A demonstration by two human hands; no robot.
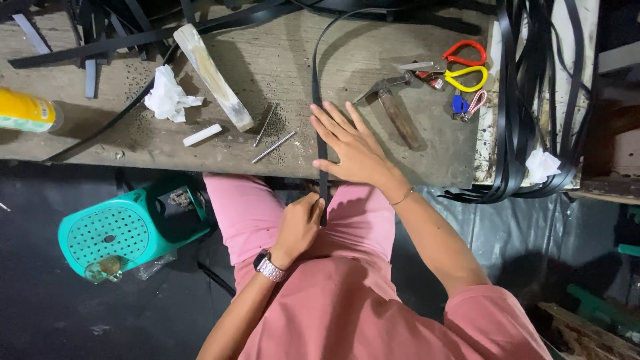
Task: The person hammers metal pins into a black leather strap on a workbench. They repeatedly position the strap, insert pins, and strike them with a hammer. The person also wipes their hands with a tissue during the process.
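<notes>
Two hands work one black strap (316,100) at the workbench's (280,53) near edge: right hand (352,148) spread flat pins it down, left hand (300,223) below grips its hanging end, seemingly keeping it taut. Hammer (393,107) lies beside.

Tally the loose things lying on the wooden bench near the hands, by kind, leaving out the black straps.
Crumpled white tissues: 2
Thin metal rods: 2
Hammer with wooden handle: 1
Scissors with red and yellow loops: 1
Long pale wooden block: 1
Small white stick: 1
Yellow can: 1
Total: 9
</notes>
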